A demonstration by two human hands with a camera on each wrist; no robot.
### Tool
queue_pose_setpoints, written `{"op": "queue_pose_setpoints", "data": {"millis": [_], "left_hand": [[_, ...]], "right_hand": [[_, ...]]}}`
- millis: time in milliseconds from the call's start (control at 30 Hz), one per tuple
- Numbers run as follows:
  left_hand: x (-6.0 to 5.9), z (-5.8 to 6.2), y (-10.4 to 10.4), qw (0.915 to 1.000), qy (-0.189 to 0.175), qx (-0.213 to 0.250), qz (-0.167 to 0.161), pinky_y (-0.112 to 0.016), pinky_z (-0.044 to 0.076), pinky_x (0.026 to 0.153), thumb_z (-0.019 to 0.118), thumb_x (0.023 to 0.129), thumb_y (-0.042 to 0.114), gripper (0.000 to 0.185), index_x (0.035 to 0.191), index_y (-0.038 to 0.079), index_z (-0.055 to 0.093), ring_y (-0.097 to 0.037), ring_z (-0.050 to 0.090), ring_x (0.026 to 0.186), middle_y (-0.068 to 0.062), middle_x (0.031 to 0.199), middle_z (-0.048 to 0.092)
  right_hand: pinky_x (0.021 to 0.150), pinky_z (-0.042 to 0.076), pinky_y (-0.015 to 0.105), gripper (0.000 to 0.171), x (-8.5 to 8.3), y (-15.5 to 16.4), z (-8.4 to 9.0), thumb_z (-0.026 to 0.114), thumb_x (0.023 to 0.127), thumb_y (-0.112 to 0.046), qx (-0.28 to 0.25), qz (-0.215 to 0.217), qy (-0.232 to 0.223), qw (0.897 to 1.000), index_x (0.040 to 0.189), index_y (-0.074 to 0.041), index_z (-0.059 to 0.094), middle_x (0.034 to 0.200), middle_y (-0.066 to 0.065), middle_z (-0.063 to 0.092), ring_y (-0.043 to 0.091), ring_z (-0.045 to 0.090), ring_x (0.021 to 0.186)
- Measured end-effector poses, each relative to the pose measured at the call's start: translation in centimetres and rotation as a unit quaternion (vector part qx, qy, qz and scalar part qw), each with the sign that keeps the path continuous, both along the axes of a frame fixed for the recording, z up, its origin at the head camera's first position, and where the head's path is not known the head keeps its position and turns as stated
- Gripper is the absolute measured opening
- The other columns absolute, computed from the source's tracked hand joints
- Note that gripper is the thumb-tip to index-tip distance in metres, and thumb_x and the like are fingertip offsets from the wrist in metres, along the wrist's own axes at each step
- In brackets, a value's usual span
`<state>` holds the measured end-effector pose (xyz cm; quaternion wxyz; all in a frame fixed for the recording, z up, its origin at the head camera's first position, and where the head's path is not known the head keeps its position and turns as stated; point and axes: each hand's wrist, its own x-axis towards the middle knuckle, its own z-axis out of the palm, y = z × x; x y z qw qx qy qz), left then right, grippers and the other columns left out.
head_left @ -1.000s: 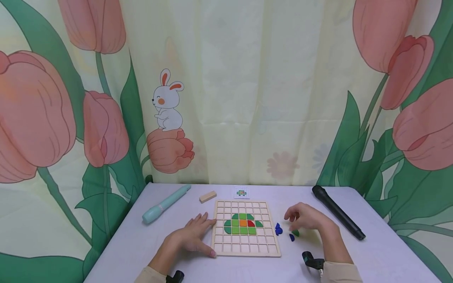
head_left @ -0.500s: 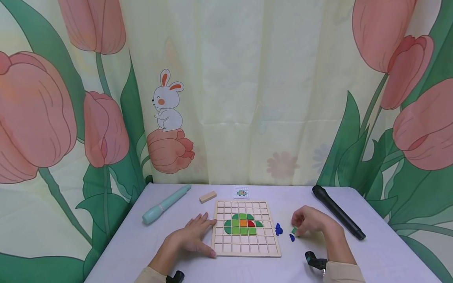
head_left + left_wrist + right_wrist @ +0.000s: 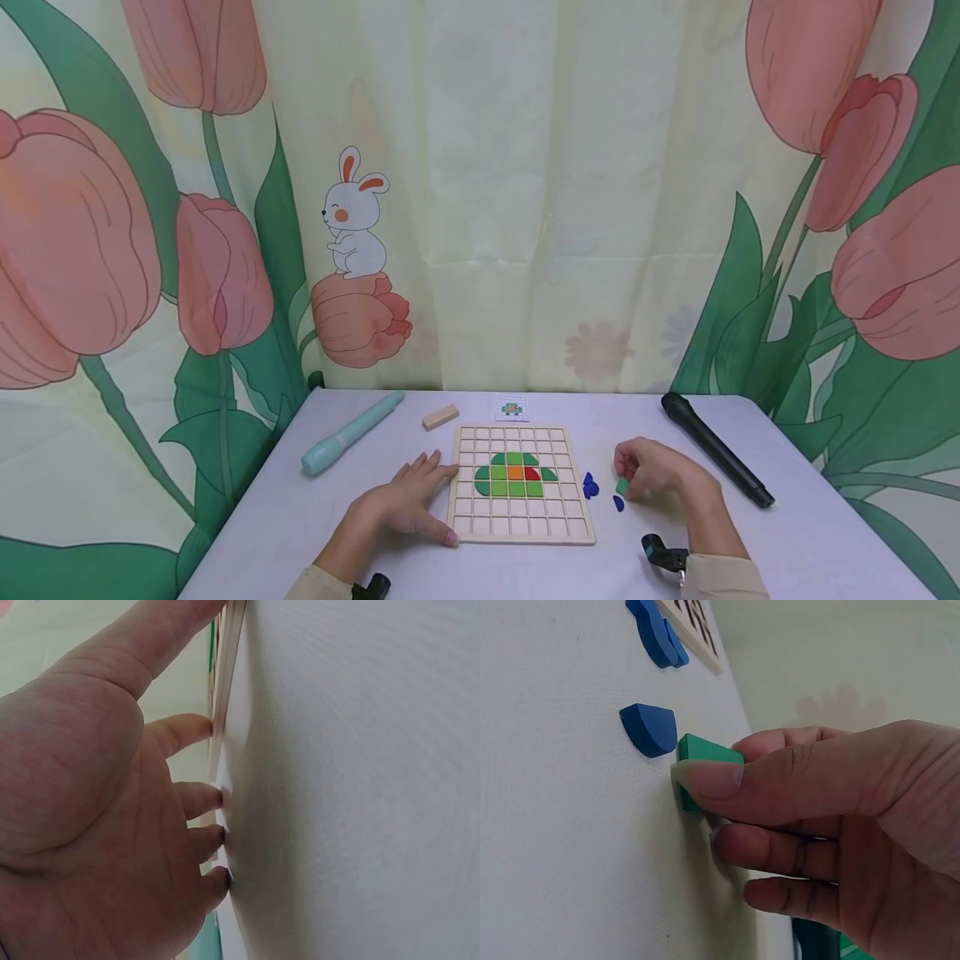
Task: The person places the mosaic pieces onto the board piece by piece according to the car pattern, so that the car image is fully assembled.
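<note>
Down on the bench (image 3: 540, 575), the right hand (image 3: 660, 471) is pinching a green piece (image 3: 705, 748) just beside a blue piece (image 3: 651, 732), so a sloppy lift could knock that, while the left hand (image 3: 405, 504), fingers spread, touches the board (image 3: 517, 540).

Left hand (image 3: 112, 799) against the wooden board (image 3: 226, 671)

White table (image 3: 525, 575) bears board (image 3: 521, 525), card (image 3: 512, 407), block (image 3: 440, 417), microphone (image 3: 717, 451).
</note>
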<state>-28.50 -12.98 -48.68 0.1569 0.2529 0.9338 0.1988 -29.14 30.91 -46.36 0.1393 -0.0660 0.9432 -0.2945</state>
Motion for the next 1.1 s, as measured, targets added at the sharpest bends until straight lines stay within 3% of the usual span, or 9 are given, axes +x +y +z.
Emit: {"op": "queue_pose_setpoints", "data": {"millis": [233,367,467,600,867,1000,1100], "left_hand": [[0.1,0.2,-0.1,1.0,0.002,0.002,-0.003,-0.067,0.014,0.127,0.086,0.072,0.066,0.11,0.159,0.018,0.04,-0.044,0.014,0.16,-0.023,0.171,0.023],[0.0,0.2,-0.1,1.0,0.006,0.002,-0.004,-0.067,0.015,0.126,0.085,0.072,0.067,0.11,0.159,0.017,0.04,-0.045,0.015,0.16,-0.024,0.171,0.023],[0.0,0.2,-0.2,1.0,0.006,0.002,-0.004,-0.067,0.015,0.126,0.084,0.072,0.068,0.11,0.16,0.018,0.04,-0.045,0.015,0.16,-0.024,0.171,0.023],[-0.1,0.1,-0.1,1.0,0.004,-0.001,-0.004,-0.067,0.015,0.126,0.084,0.072,0.068,0.11,0.159,0.018,0.04,-0.045,0.015,0.16,-0.023,0.171,0.023],[-0.1,0.1,-0.1,1.0,0.001,0.001,-0.006,-0.067,0.015,0.126,0.085,0.072,0.067,0.109,0.159,0.018,0.041,-0.045,0.014,0.16,-0.024,0.171,0.023],[0.0,0.1,-0.1,1.0,-0.004,0.005,-0.005,-0.067,0.014,0.127,0.086,0.072,0.066,0.109,0.159,0.018,0.04,-0.045,0.014,0.16,-0.024,0.171,0.023],[0.1,0.1,-0.1,1.0,-0.006,0.006,-0.004,-0.067,0.014,0.127,0.085,0.072,0.066,0.109,0.159,0.018,0.04,-0.046,0.013,0.16,-0.024,0.171,0.023]], "right_hand": [[0.064,0.044,0.029,0.014,-0.6,-0.1,-0.1,0.072,0.086,0.007,-0.063,0.057,0.033,0.996,0.09,-0.004,0.066,0.079,0.003,0.058,0.019,0.054,0.075],[0.066,0.055,0.032,0.005,-0.8,-0.6,0.3,0.066,0.094,0.003,-0.112,0.065,0.048,0.99,0.098,0.0,0.068,0.087,0.006,0.06,0.021,0.061,0.076],[0.066,0.061,0.038,0.008,-0.9,-1.2,0.6,0.066,0.096,0.001,-0.144,0.056,0.047,0.987,0.103,0.002,0.069,0.09,0.009,0.062,0.024,0.065,0.075],[0.068,0.061,0.032,0.015,-1.1,-1.9,0.6,0.068,0.096,-0.001,-0.151,0.071,0.058,0.984,0.11,0.004,0.073,0.093,0.009,0.068,0.022,0.066,0.077],[0.073,0.055,0.025,0.028,-0.9,-3.0,1.0,0.076,0.091,-0.002,-0.153,0.098,0.055,0.982,0.118,0.004,0.075,0.111,0.021,0.075,0.02,0.066,0.088],[0.08,0.061,0.026,0.027,-0.9,-3.7,0.9,0.073,0.095,-0.005,-0.173,0.112,0.039,0.978,0.119,0.007,0.073,0.117,0.021,0.074,0.022,0.071,0.091],[0.082,0.064,0.029,0.025,-1.1,-4.2,0.9,0.068,0.099,-0.007,-0.185,0.119,0.028,0.975,0.119,0.008,0.073,0.112,0.021,0.075,0.026,0.074,0.09]]}}
